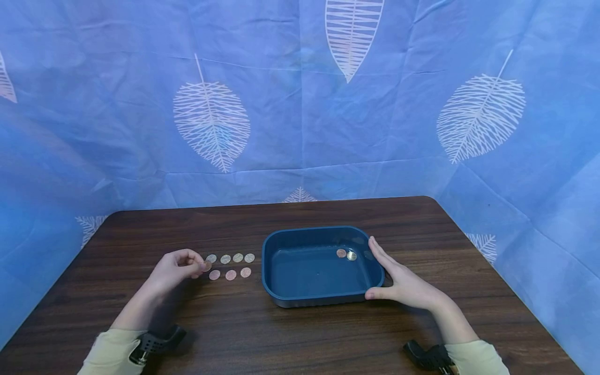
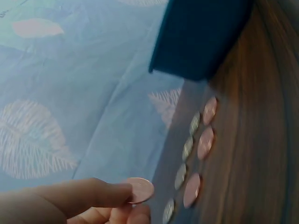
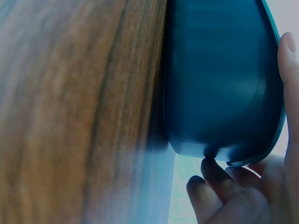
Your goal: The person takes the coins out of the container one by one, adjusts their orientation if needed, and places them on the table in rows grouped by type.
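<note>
A copper coin (image 2: 140,190) sits pinched between the thumb and forefinger of our left hand (image 1: 174,271), which hovers just above the wooden table (image 1: 300,338) at the left end of the coin rows, fingers curled in and wrist resting low. Our right hand (image 1: 403,284) holds the right wall of the blue plastic tray (image 1: 281,281): the thumb lies along the near right corner, the fingers reach over the rim, and the palm rests on the tabletop. Just right of the pinched coin lie the remaining coins in two short rows, four silvery coins (image 1: 230,258) behind and three copper coins (image 1: 230,274) in front, set close together but apart from one another, the last of them near the tray's left wall without touching it. Inside the tray, toward its far right corner, two coins (image 1: 346,254) lie side by side, one copper and one silvery. Between the rows and the tray runs a narrow strip of bare wood, and the tray's raised rim stands between the left hand and the tray floor. A blue cloth backdrop (image 1: 300,104) printed with white leaves closes in the table on the far side and both flanks.
</note>
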`<act>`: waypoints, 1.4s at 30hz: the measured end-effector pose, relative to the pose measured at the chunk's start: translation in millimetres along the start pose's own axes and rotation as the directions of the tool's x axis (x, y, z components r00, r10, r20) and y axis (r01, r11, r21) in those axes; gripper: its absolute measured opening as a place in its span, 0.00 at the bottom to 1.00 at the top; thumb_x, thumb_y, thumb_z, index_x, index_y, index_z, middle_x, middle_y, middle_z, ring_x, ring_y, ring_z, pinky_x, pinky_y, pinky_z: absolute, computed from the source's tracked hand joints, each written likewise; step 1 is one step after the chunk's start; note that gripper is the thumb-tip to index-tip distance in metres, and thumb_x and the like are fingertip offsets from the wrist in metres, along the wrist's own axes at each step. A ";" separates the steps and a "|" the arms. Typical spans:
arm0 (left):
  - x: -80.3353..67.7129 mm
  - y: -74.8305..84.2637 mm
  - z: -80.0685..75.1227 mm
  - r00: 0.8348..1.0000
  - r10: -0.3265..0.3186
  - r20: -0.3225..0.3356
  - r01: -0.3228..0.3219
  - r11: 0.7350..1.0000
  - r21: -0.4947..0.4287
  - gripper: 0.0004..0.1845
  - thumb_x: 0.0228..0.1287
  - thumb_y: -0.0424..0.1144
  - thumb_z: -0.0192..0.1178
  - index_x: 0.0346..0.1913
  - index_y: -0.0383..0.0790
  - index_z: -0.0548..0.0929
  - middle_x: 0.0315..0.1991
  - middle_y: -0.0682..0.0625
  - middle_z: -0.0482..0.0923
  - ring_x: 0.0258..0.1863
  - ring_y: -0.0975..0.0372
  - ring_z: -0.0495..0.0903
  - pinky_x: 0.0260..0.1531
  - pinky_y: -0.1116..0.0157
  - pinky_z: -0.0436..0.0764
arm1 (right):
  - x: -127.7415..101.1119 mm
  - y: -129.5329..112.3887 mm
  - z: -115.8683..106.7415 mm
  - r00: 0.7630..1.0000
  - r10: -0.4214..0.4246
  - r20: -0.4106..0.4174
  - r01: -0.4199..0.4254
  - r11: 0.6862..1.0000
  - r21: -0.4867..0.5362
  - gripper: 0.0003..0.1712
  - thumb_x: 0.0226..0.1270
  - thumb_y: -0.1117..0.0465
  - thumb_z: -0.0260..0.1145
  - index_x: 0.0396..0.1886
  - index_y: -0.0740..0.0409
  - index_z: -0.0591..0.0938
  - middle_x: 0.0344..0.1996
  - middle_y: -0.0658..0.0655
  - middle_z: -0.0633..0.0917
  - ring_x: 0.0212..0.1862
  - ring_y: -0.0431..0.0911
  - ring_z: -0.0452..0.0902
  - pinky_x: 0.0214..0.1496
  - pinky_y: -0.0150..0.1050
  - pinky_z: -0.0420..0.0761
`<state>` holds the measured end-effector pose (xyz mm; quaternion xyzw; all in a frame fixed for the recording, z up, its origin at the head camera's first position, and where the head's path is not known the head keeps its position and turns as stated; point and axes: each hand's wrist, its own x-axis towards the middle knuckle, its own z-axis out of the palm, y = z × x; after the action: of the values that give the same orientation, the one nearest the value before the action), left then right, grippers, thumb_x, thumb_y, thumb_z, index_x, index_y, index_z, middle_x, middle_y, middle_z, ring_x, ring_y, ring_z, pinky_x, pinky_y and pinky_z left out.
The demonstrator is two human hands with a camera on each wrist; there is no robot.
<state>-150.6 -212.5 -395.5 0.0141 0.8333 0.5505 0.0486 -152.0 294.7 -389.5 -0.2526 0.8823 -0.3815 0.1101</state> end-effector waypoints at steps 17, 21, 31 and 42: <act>1.2 -10.6 -3.8 0.997 -0.050 -0.059 0.065 0.953 0.294 0.07 0.62 0.33 0.63 0.34 0.30 0.80 0.24 0.49 0.77 0.24 0.58 0.75 0.25 0.61 0.75 | -0.5 -1.0 -1.2 1.000 0.001 0.004 -0.001 1.000 0.006 0.61 0.60 0.54 0.71 0.77 0.47 0.36 0.75 0.55 0.35 0.72 0.66 0.35 0.61 0.68 0.57; 1.8 -7.8 -0.4 0.996 -0.043 -0.081 0.071 0.920 0.385 0.06 0.60 0.33 0.63 0.32 0.32 0.80 0.22 0.49 0.75 0.22 0.58 0.73 0.22 0.62 0.72 | -0.1 -1.0 -1.2 1.000 0.000 0.006 0.000 1.000 0.007 0.61 0.60 0.53 0.71 0.77 0.46 0.36 0.75 0.55 0.35 0.72 0.66 0.35 0.60 0.69 0.57; 4.3 -6.9 3.8 0.991 -0.031 -0.127 0.091 0.860 0.502 0.07 0.57 0.32 0.66 0.28 0.34 0.78 0.23 0.49 0.75 0.22 0.58 0.70 0.23 0.62 0.69 | 0.5 -0.3 -0.7 1.000 -0.001 0.010 0.001 1.000 0.007 0.60 0.61 0.54 0.70 0.77 0.46 0.35 0.75 0.57 0.34 0.72 0.66 0.34 0.60 0.69 0.56; 3.9 -3.2 6.5 0.989 -0.033 -0.143 0.103 0.853 0.512 0.07 0.57 0.31 0.66 0.27 0.34 0.78 0.23 0.49 0.75 0.23 0.58 0.71 0.24 0.62 0.69 | -0.1 0.9 -0.2 1.000 -0.001 0.007 0.000 1.000 0.014 0.60 0.61 0.54 0.70 0.77 0.46 0.36 0.75 0.56 0.35 0.72 0.66 0.34 0.60 0.70 0.56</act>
<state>-153.7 -207.5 -401.2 -0.0384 0.9519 0.3038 0.0088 -152.4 295.3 -390.0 -0.2533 0.8792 -0.3870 0.1148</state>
